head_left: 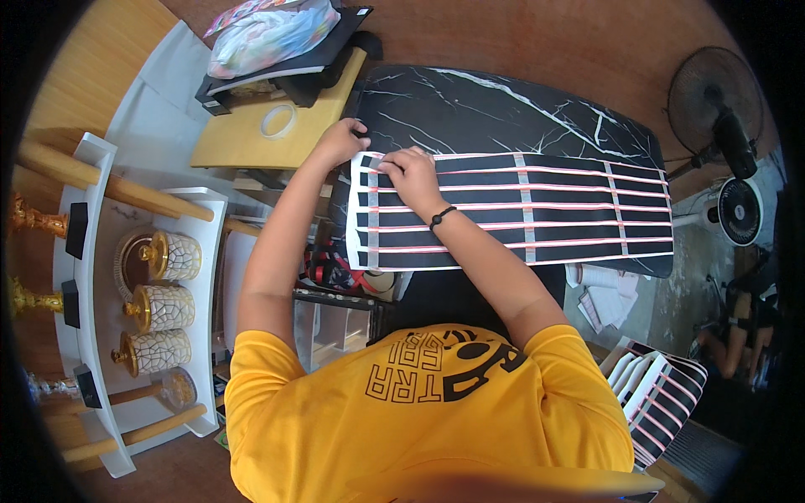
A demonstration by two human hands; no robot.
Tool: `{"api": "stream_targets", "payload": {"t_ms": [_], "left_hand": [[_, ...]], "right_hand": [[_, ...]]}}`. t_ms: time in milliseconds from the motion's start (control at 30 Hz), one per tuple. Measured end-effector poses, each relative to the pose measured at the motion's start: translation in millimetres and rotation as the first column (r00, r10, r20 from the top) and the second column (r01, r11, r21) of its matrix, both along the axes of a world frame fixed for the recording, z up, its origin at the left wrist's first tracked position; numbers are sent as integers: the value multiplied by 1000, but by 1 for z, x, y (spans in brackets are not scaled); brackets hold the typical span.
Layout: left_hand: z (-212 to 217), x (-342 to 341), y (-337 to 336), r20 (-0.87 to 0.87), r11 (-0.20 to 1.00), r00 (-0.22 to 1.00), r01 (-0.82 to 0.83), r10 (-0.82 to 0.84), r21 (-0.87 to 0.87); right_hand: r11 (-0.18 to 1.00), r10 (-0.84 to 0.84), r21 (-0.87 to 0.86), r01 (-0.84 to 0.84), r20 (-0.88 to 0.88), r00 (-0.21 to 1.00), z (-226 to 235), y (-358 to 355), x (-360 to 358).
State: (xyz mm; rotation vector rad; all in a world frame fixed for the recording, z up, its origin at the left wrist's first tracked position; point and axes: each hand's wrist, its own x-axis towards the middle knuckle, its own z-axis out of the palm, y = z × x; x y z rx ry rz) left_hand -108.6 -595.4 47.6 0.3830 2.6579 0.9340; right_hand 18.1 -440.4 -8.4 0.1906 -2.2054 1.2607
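Black striped sheet (520, 210) under both flattened hands (411, 172)

Brown floor (587, 50), black fan (713, 101), perhaps white shelving (92, 251)

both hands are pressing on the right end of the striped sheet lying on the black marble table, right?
Not quite: the head view shows the left hand and right hand at the left end of the striped sheet, not the right. The sheet does lie on the black marble table.
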Motion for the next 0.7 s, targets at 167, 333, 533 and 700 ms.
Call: {"api": "stream_targets", "payload": {"t_ms": [167, 333, 533, 700], "left_hand": [[10, 40, -15, -419, 954, 906, 176, -61, 242], [2, 82, -16, 11, 923, 999, 30, -37, 384], [-26, 92, -7, -69, 885, 993, -54, 96, 463], [-34, 90, -8, 28, 852, 981, -183, 194, 491]], "right_hand": [[988, 16, -152, 0, 101, 995, -6, 3, -9], [988, 58, -150, -32, 166, 984, -6, 3, -6], [998, 56, -37, -50, 177, 983, 1, 4, -2], [999, 32, -18, -29, 149, 988, -1, 2, -2]]}}
